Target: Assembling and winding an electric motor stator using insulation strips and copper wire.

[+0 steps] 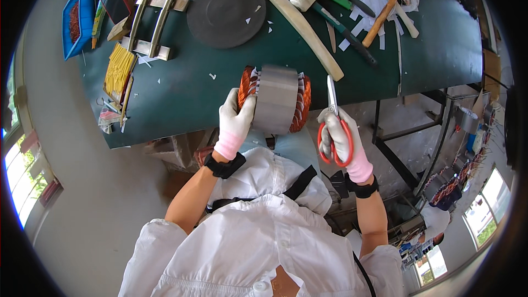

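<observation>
A motor stator (278, 99), a grey steel ring with orange copper windings at both ends, lies on its side at the table's near edge. My left hand (236, 119), in a white and pink glove, grips its left end by the windings. To the right of the stator, my right hand (342, 137), gloved the same way, is closed round the red handles of a pair of scissors (332, 96). The scissors' blades point away from me and look closed, apart from the stator. Part of the left fingers is hidden against the windings.
A round dark disc (226, 12) lies beyond the stator. Left of it are a metal frame (149, 25), yellow strips (118, 71), a phone (114, 0) and a blue bin (78, 19). A curved wooden stick (297, 25), a hammer (382, 17) and paper scraps lie right on the green table (440, 49).
</observation>
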The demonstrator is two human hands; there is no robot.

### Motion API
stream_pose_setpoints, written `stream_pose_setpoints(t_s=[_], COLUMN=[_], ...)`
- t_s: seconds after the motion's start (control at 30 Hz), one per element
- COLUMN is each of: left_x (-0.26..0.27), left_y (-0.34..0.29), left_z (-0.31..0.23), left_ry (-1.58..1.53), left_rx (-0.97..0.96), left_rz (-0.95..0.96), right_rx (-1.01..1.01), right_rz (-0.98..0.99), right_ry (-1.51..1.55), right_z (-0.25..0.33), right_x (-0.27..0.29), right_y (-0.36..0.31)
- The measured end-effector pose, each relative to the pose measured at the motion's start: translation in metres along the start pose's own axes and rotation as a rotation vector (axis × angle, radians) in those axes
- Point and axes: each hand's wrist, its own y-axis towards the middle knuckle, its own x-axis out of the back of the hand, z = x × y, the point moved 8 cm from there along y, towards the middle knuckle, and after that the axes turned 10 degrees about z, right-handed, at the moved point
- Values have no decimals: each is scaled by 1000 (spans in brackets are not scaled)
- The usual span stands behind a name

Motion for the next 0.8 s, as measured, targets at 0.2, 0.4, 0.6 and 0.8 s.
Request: stream_pose_setpoints(t_s=[0.2, 0.4, 0.6, 0.8], left_x=[-15, -10, -8, -7], left_y=[18, 45, 64, 63], left_z=[-4, -23, -42, -43], left_ry=[-193, -129, -166, -50], left_rx=[397, 234, -19, -60], left_rz=[76, -72, -39, -57], right_rx=[162, 372, 487, 69], right_rz=[-172, -147, -148, 432], right_ry=[50, 0, -130, 279], right_z=[-14, 28, 60, -1], right_x=[4, 8, 21, -21], right_y=[38, 61, 36, 17])
